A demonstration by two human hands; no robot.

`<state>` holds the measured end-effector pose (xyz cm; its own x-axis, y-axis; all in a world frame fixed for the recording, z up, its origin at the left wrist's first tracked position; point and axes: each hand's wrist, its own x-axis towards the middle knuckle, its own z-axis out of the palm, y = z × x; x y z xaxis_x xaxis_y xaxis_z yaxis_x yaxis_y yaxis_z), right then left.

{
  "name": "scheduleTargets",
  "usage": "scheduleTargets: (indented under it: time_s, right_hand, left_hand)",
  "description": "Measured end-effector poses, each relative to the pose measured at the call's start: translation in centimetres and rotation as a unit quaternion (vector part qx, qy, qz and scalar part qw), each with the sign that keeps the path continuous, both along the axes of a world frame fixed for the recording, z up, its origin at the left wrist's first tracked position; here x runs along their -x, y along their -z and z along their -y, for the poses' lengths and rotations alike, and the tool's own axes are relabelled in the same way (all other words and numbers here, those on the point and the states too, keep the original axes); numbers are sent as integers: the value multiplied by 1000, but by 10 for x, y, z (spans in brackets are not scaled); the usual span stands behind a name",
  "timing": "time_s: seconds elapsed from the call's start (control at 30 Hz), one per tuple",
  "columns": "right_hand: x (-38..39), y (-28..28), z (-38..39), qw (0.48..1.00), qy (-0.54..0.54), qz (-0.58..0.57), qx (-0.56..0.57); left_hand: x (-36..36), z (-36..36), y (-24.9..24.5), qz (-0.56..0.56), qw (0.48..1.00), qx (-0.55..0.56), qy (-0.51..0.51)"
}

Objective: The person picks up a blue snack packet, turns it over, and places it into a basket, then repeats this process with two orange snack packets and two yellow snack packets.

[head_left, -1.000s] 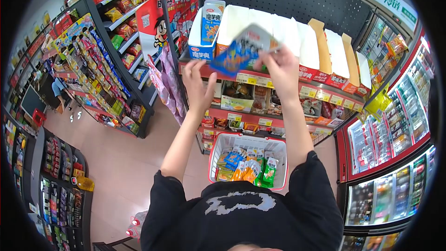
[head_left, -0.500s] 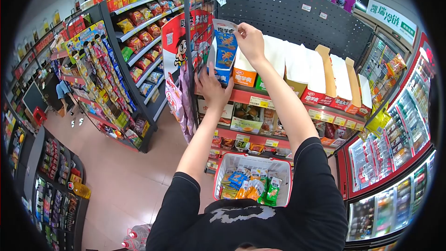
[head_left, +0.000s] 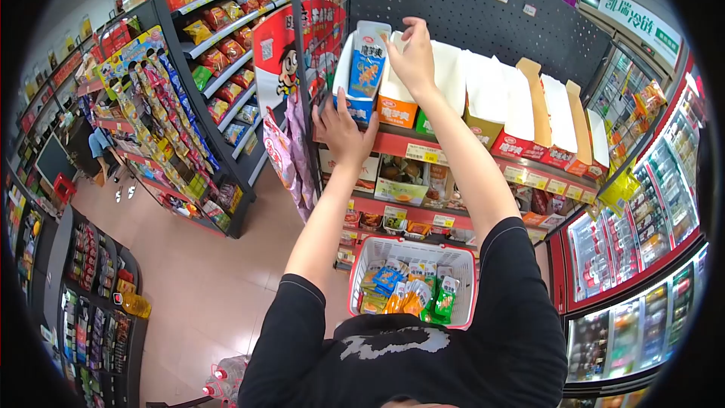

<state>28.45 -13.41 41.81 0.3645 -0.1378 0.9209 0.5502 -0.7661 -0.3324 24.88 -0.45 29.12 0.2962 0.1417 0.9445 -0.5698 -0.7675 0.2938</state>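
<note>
The blue snack packet [head_left: 368,60] was seen upright in the blue display box [head_left: 362,110], its long axis near vertical, its top tipped slightly right. The right hand [head_left: 411,60] was placed nearer its top, just beyond the right edge, thumb and fingers parted; whether the edge was touched by the thumb could not be told. The left hand [head_left: 345,134] was set below the packet, fingers spread against the box front, nothing gripped.

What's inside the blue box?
A blue packet, its upper part showing. The front of the blue box hides its lower end; anything behind the packet is covered.
</note>
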Motion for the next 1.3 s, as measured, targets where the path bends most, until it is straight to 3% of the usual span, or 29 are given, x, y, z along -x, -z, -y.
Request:
scheduleTargets:
  time_s: [0.1,0.23,0.3,0.33,0.43,0.5,0.6,0.7,0.77,0.8,0.87,0.97,1.07,1.2,1.3]
  right_hand:
    - [49,-3,4,986,-160,-18,-48]
    - [109,43,13,977,-200,35,-59]
    - [142,89,11,969,-213,-2,-123]
    - [151,119,14,975,-196,8,-104]
    - [195,209,23,978,-128,-134,-101]
    - [225,277,37,962,-79,-244,-97]
    - [283,377,61,852,-32,-502,-148]
    - [332,455,84,787,-34,-608,-101]
    - [352,492,90,734,-33,-671,-100]
    - [351,500,90,720,-41,-688,-80]
    - [349,512,85,691,-56,-720,-41]
    - [331,546,65,746,-31,-665,5]
    - [301,572,42,744,2,-661,-100]
    - [262,614,27,570,-119,-722,-374]
    - [246,613,7,529,-51,-690,-491]
  left_hand:
    - [-6,1,4,14,1000,-6,-7]
    - [-4,3,5,32,999,15,11]
    - [2,2,24,19,998,9,51]
    - [10,3,41,22,996,8,82]
    - [56,6,120,-2,987,1,162]
    - [97,9,192,-103,977,-19,184]
    - [173,-1,273,-372,907,-63,188]
    - [227,-18,337,-587,791,-109,137]
    - [254,-28,360,-667,720,-147,117]
    - [262,-32,369,-703,683,-167,108]
    - [277,-39,384,-708,666,-202,117]
    - [276,-48,392,-719,648,-197,157]
    - [275,-52,398,-709,652,-182,197]
    - [273,-55,398,-720,637,-185,204]
    - [272,-54,392,-713,643,-184,210]
